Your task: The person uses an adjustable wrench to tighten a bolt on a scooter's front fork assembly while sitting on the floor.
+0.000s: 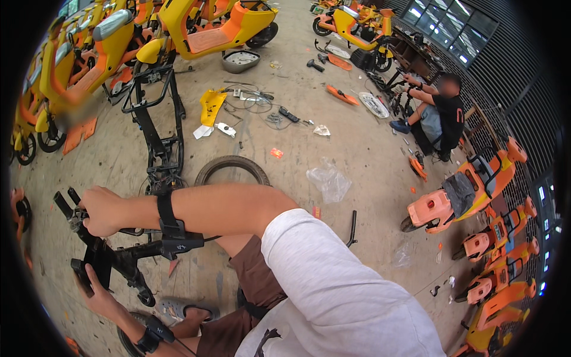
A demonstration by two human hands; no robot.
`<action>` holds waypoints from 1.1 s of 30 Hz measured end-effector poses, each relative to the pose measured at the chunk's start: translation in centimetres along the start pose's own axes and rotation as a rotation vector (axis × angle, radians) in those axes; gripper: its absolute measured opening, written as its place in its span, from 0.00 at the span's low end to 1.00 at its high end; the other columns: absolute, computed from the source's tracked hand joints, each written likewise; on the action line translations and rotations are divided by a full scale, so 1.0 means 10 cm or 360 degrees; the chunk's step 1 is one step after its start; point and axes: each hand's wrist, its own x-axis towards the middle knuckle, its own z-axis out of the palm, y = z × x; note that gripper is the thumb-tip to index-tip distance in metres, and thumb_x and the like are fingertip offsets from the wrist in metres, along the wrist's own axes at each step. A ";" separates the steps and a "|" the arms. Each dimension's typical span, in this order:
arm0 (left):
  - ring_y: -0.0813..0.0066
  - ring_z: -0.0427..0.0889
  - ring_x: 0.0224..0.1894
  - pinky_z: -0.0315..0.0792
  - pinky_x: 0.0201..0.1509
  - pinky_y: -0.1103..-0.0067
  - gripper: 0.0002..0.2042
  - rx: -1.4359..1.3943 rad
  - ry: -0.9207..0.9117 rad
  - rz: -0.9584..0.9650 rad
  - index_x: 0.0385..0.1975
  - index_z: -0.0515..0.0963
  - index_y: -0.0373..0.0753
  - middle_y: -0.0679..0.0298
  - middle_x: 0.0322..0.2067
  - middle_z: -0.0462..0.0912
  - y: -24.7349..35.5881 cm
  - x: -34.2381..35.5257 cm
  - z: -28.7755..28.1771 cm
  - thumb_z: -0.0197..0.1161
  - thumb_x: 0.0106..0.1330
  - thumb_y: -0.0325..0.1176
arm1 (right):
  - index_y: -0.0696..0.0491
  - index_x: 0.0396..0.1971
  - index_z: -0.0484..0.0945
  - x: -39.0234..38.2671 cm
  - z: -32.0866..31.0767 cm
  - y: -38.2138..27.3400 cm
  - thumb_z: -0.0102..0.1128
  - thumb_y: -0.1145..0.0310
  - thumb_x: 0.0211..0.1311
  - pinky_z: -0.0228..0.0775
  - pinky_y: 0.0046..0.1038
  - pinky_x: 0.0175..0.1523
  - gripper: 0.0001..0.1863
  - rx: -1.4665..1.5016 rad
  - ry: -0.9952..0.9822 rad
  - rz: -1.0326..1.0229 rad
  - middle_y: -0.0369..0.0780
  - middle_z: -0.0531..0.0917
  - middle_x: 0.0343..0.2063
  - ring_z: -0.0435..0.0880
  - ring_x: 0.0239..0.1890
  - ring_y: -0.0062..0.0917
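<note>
Both hands' fingers wrap black handlebar

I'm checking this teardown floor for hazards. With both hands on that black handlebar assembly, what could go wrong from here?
1. The right hand grips the black handlebar assembly near its levers and the left hand holds its lower part; a slip could pinch fingers.
2. The foot in an open sandal sits right under it, so a dropped part may hit toes.
3. The loose tyre and plastic bag nearby look like trip hazards.
</note>
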 end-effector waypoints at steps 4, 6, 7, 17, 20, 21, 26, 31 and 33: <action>0.71 0.77 0.49 0.68 0.56 0.77 0.29 -0.0015 0.0014 -0.0017 0.56 0.70 0.26 0.54 0.51 0.78 0.06 -0.02 0.01 0.66 0.62 0.43 | 0.69 0.22 0.79 -0.09 -0.03 -0.20 0.60 0.71 0.50 0.75 0.37 0.42 0.13 0.0013 -0.0075 0.0252 0.58 0.80 0.23 0.82 0.36 0.49; 0.71 0.77 0.48 0.69 0.56 0.77 0.30 -0.0041 0.0010 -0.0023 0.57 0.69 0.26 0.53 0.51 0.77 0.08 -0.03 0.01 0.67 0.62 0.42 | 0.69 0.19 0.78 -0.10 0.02 -0.25 0.60 0.72 0.50 0.75 0.37 0.41 0.13 0.0028 -0.0024 0.0274 0.57 0.80 0.22 0.82 0.35 0.49; 0.71 0.77 0.48 0.69 0.56 0.77 0.30 -0.0053 0.0004 -0.0028 0.57 0.69 0.26 0.53 0.51 0.77 0.06 -0.03 0.01 0.67 0.62 0.42 | 0.69 0.17 0.78 -0.11 0.04 -0.27 0.60 0.72 0.50 0.75 0.37 0.41 0.13 0.0034 0.0001 0.0284 0.57 0.80 0.22 0.83 0.34 0.49; 0.71 0.77 0.49 0.70 0.55 0.77 0.27 0.0001 -0.0009 -0.0001 0.55 0.71 0.27 0.55 0.50 0.79 0.07 -0.02 0.01 0.67 0.61 0.40 | 0.67 0.48 0.73 -0.26 -0.07 -0.02 0.57 0.74 0.51 0.72 0.33 0.27 0.22 0.0653 -0.0148 0.0218 0.52 0.81 0.24 0.81 0.20 0.35; 0.71 0.78 0.49 0.69 0.55 0.77 0.27 -0.0055 0.0040 -0.0070 0.55 0.71 0.27 0.54 0.51 0.78 0.06 -0.01 -0.07 0.67 0.61 0.40 | 0.64 0.62 0.60 -0.38 -0.03 0.01 0.56 0.75 0.54 0.64 0.28 0.16 0.33 0.1161 -0.0108 0.0403 0.46 0.79 0.27 0.74 0.12 0.24; 0.70 0.78 0.49 0.69 0.55 0.77 0.27 -0.0085 0.0033 -0.0085 0.56 0.71 0.28 0.54 0.51 0.78 0.08 -0.01 -0.04 0.67 0.61 0.40 | 0.63 0.64 0.57 -0.39 -0.01 0.10 0.56 0.75 0.54 0.62 0.27 0.15 0.35 0.1265 -0.0027 0.0396 0.45 0.78 0.28 0.73 0.11 0.23; 0.70 0.78 0.49 0.69 0.55 0.77 0.26 -0.0116 0.0093 -0.0016 0.54 0.72 0.27 0.55 0.51 0.77 -0.12 -0.02 0.04 0.67 0.62 0.40 | 0.62 0.66 0.55 -0.52 -0.01 0.37 0.56 0.75 0.55 0.58 0.25 0.13 0.37 0.1477 0.0293 0.0469 0.44 0.77 0.31 0.69 0.10 0.20; 0.69 0.77 0.48 0.69 0.54 0.76 0.27 0.0374 0.0006 -0.0019 0.52 0.74 0.29 0.55 0.48 0.80 -0.02 -0.05 -0.05 0.64 0.63 0.47 | 0.61 0.64 0.59 -0.58 0.03 0.36 0.55 0.74 0.56 0.57 0.24 0.12 0.33 0.1737 0.0411 0.0570 0.40 0.75 0.27 0.67 0.09 0.18; 0.68 0.79 0.45 0.71 0.52 0.76 0.27 0.0475 0.0073 0.0138 0.52 0.73 0.27 0.53 0.46 0.81 -0.04 -0.06 0.02 0.63 0.64 0.46 | 0.59 0.63 0.61 -0.59 0.04 0.43 0.53 0.74 0.57 0.56 0.24 0.11 0.31 0.1900 0.0386 0.0621 0.37 0.73 0.22 0.66 0.08 0.18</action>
